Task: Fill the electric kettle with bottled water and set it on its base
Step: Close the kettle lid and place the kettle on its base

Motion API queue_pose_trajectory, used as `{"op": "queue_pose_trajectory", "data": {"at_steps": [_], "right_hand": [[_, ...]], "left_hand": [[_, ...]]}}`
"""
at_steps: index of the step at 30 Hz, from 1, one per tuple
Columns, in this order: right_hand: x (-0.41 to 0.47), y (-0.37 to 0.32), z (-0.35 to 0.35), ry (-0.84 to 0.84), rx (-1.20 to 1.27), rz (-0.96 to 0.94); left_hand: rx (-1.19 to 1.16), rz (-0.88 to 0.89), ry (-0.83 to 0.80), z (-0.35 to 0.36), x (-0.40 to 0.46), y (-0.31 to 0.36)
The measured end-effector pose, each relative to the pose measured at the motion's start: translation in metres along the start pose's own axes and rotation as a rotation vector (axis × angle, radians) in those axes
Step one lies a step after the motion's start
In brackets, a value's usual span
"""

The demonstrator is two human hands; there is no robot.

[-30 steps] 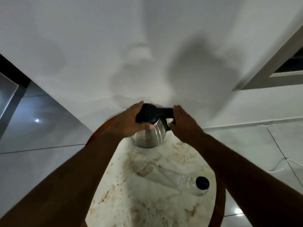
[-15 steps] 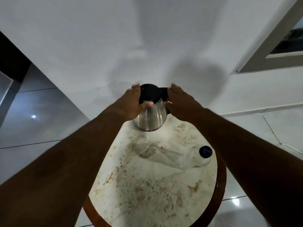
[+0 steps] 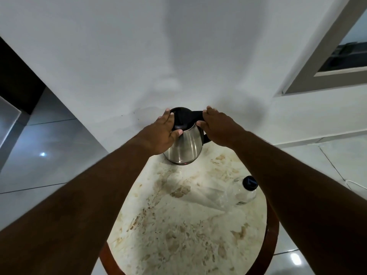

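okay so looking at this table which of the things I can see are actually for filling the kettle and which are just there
For the job:
- steel kettle, black lid on, left hand and right hand both on its top
- clear water bottle, dark cap on, lying on its side

Just there:
- round marble table they rest on
- white cable on the floor

The bottle cap (image 3: pixel 249 183) bears a light "7"-like mark.

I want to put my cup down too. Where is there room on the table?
The near half of the table is bare, in front of the kettle and left of the lying bottle. The far edge is crowded by the kettle and both hands.
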State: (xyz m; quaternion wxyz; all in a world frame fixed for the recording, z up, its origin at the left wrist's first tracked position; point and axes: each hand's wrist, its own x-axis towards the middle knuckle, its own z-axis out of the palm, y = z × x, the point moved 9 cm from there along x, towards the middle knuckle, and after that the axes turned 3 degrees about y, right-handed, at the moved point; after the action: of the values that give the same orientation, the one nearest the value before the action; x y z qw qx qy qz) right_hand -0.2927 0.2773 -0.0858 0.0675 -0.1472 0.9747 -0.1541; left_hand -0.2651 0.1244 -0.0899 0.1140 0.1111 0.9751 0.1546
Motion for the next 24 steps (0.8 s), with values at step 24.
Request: {"op": "queue_pose_trajectory", "data": {"at_steps": [24], "right_hand": [[-0.003,-0.016,0.005,0.012,-0.017,-0.057]], "left_hand": [[-0.001,0.017,0.041,0.005,0.000,-0.003]]}}
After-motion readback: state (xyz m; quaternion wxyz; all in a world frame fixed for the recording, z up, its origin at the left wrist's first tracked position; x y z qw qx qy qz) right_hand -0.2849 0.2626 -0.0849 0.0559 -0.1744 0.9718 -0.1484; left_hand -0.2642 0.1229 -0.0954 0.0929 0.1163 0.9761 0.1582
